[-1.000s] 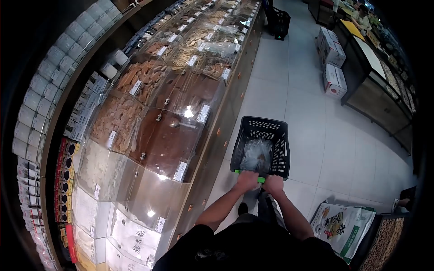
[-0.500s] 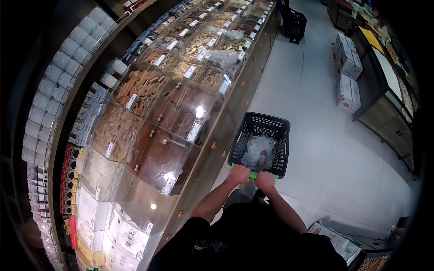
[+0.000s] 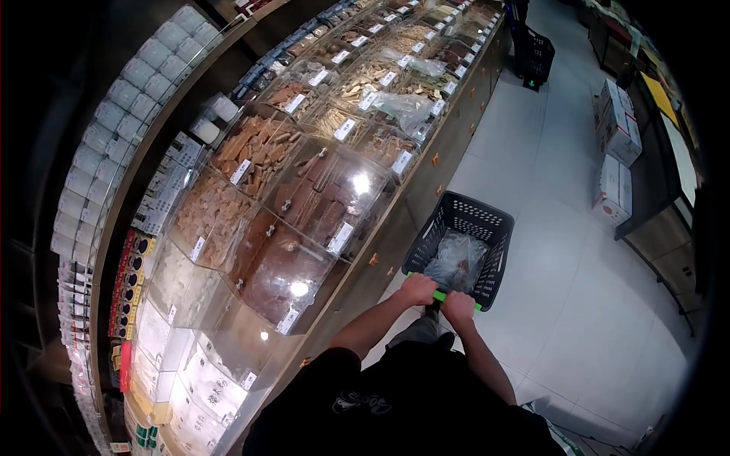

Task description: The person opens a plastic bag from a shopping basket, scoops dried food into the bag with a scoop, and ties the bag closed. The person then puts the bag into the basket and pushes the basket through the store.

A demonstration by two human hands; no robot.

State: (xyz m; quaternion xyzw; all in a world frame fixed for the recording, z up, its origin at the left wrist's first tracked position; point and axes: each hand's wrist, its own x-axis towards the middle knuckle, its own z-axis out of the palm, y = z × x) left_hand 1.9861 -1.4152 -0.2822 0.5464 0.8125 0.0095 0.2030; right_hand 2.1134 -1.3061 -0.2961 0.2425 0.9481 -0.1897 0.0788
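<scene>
My left hand (image 3: 418,289) is closed around the left part of a green handle (image 3: 439,296). Close beside it, my right hand (image 3: 458,306) grips the same bar further right. The handle belongs to a dark shopping basket (image 3: 480,210) with perforated walls, standing out in front of me over the pale floor. Inside lies a crumpled clear plastic bag (image 3: 455,257) with something brownish in it; its contents are too unclear to name. Both forearms reach forward from black sleeves.
Along my left runs a long counter of clear bins (image 3: 304,262) holding dried goods with white price tags. Another dark basket (image 3: 534,57) stands further up the aisle. White cartons (image 3: 612,190) sit on the floor at right, by a display stand (image 3: 665,243).
The bins, the far basket and the cartons have shifted right and down in view. My basket appears further right too, with both hands still on its handle.
</scene>
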